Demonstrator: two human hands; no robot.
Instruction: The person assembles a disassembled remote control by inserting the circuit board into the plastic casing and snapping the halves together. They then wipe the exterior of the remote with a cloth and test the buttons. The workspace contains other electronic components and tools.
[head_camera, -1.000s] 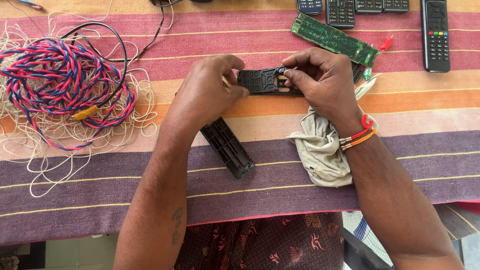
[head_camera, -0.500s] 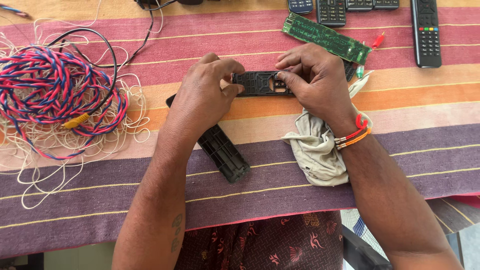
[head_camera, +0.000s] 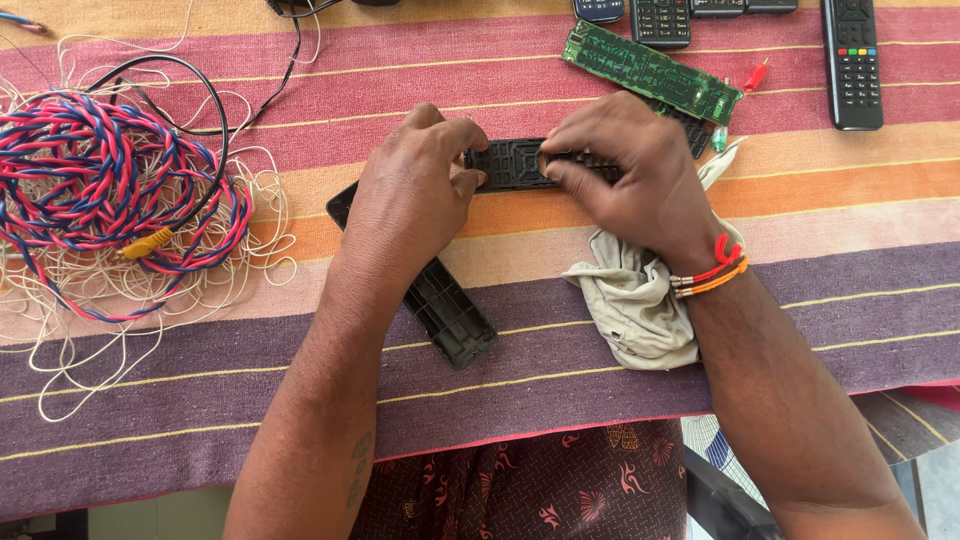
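Note:
Both my hands grip a black remote-control front cover lying across the orange stripe of the striped cloth. My left hand pinches its left end. My right hand covers its right part, fingertips pressing on the button grid. A black remote back shell lies diagonally under my left wrist. A green circuit board rests just beyond my right hand.
A beige rag lies under my right wrist. A bundle of red-blue twisted wire with white string and a black cable fills the left. Several black remotes, one at the far right, line the far edge.
My right hand has slid left along the cover, fingers now pressing nearer its middle. The left hand keeps its hold.

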